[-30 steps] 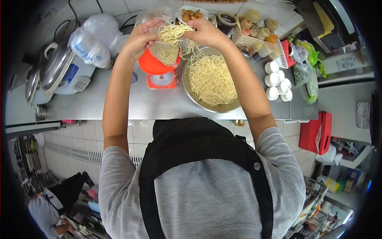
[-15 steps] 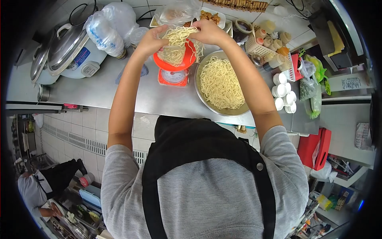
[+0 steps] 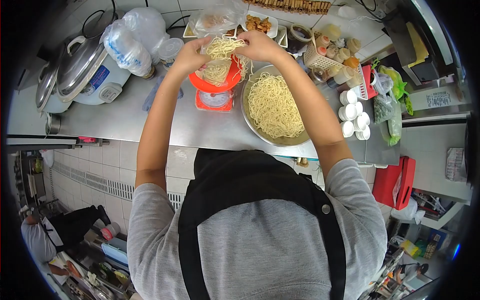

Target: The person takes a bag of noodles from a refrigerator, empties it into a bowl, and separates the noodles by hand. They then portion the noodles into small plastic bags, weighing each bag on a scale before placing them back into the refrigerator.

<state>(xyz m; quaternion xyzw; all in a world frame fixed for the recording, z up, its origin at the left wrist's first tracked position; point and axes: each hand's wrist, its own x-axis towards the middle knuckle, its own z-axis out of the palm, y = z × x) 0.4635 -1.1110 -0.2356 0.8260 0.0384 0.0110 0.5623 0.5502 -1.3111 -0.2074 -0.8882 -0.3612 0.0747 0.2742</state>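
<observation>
- Evidently, the left hand point(image 3: 190, 59) grips the upper edge of a clear bag point(image 3: 216, 75), thumb and fingers on either side; we judge this keeps the mouth apart and the bag upright.
- We find the right hand point(image 3: 260, 46) pinching a bundle of noodle strands point(image 3: 222, 48) at the mouth of the bag; some strands hang loose on its right side, probably because they are long and slippery.
- We locate the bag over the orange pan point(image 3: 234, 78) of a small scale point(image 3: 220, 106), with noodles inside it. Whether its base touches the pan we cannot tell.
- We note the metal bowl point(image 3: 280, 142) just beside the scale, on the right, holding a large heap of noodles point(image 3: 275, 107). In our judgement this spot suits the right hand: the reach is short and drips would fall close by.
- We observe that the desk point(image 3: 165, 125) has bare metal in front of the scale, which leaves the forearms room.
- We record the stacked white cups point(image 3: 354, 117) and the bottle basket point(image 3: 312, 61) farther right, apart from both hands, presumably so as not to crowd the bowl.
</observation>
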